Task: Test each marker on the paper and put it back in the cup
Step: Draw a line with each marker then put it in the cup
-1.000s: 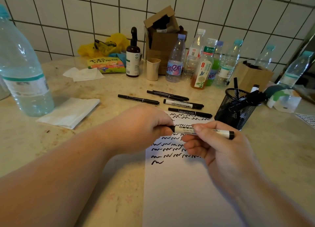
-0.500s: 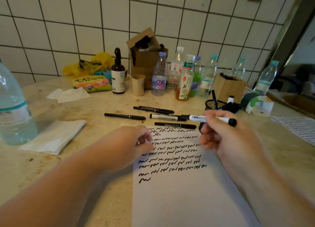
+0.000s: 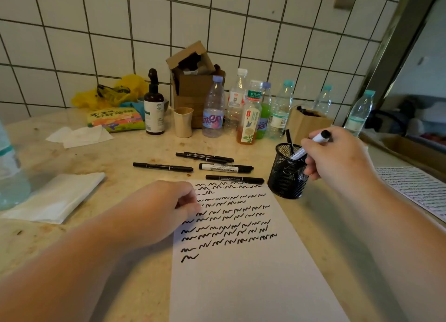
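Note:
My right hand (image 3: 337,156) grips a white marker with a black cap (image 3: 319,137), tilted with its lower end inside the black mesh cup (image 3: 287,176). Another black marker (image 3: 289,141) stands in the cup. My left hand (image 3: 166,208) rests with loosely curled fingers on the left edge of the white paper (image 3: 241,273), which carries rows of black squiggles. Several markers lie on the counter beyond the paper: a thin black one (image 3: 163,167), a pair (image 3: 205,157), a white-barrelled one (image 3: 225,168) and one at the paper's top edge (image 3: 235,179).
Several bottles (image 3: 213,109) and a brown spray bottle (image 3: 154,106) stand at the back with a beige cup (image 3: 183,122) and cardboard boxes (image 3: 195,80). A folded tissue (image 3: 55,196) and a large water bottle (image 3: 9,172) are left. A second scribbled sheet (image 3: 417,188) lies right.
My right hand carried the marker from over the paper rightward to the mesh cup and tipped it in. My left hand let go of the marker and settled on the paper's edge.

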Demonstrator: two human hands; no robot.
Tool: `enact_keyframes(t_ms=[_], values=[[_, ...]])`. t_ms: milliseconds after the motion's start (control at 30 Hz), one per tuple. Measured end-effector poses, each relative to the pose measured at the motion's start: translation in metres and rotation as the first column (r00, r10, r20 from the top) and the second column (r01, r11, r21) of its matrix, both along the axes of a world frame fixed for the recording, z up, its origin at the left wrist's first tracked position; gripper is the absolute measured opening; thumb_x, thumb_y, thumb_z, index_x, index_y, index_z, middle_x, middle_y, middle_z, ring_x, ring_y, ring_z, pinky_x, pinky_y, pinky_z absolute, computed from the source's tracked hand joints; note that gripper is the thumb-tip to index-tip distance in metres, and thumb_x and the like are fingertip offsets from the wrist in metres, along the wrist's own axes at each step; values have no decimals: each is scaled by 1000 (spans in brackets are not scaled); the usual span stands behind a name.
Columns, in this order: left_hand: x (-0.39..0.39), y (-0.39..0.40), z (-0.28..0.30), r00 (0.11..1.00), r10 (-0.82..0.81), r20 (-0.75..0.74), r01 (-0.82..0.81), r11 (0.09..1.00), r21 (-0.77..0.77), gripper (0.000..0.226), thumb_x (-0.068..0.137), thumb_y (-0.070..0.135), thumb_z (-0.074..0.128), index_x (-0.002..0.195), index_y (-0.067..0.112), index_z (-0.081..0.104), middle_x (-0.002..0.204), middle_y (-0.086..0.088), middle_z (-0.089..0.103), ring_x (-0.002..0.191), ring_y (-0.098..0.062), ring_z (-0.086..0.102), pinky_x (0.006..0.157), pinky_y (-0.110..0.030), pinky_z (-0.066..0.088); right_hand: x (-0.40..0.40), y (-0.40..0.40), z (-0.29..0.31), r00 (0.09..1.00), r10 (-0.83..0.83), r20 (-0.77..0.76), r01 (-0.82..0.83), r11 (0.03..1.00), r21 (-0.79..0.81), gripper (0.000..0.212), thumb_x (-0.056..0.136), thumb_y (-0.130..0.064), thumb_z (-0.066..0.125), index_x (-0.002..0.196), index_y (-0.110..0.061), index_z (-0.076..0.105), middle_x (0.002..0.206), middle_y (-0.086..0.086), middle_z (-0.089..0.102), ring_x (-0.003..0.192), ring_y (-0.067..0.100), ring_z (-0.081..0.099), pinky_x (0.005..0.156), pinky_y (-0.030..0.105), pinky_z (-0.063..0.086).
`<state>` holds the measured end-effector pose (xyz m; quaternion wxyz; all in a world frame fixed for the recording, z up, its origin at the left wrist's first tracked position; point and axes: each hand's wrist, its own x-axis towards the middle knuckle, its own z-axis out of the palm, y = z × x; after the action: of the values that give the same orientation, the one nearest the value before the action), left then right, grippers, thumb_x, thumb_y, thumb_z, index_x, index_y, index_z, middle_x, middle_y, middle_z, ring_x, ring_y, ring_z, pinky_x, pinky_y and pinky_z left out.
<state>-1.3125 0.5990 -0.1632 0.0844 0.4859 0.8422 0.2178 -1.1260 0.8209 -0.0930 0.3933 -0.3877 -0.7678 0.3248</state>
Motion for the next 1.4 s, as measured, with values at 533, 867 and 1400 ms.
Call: enact_keyframes(t_ms=[533,867,1400], values=[[1,2,1,1000,-8,-6,8,1000,-16,11,95,48,56,97,39,61,86,21,63,79,1,58,65,-14,44,-78,-17,-51,756,136,640,-375,892,254,28,98,-15,56,121,-21,69,121,1,65,107,21,59,94,33,47],[2,1,3,1000,-21,6,21,1000,-19,13,95,46,55,101,37,62,91,16,65,83,-2,59,80,-27,55,-84,-21,-54,659,77,748,-378,894,241,27,97,-21,60,123,-23,65,114,0,60,103,19,57,84,30,46],[16,0,13,994,-112,21,110,992,66,28,88,51,62,112,38,67,87,18,62,81,1,57,68,-19,47,-28,-89,-69,785,436,-440,-613,649,-451,14,94,-7,60,87,-6,72,66,16,66,56,25,63,51,33,53]])
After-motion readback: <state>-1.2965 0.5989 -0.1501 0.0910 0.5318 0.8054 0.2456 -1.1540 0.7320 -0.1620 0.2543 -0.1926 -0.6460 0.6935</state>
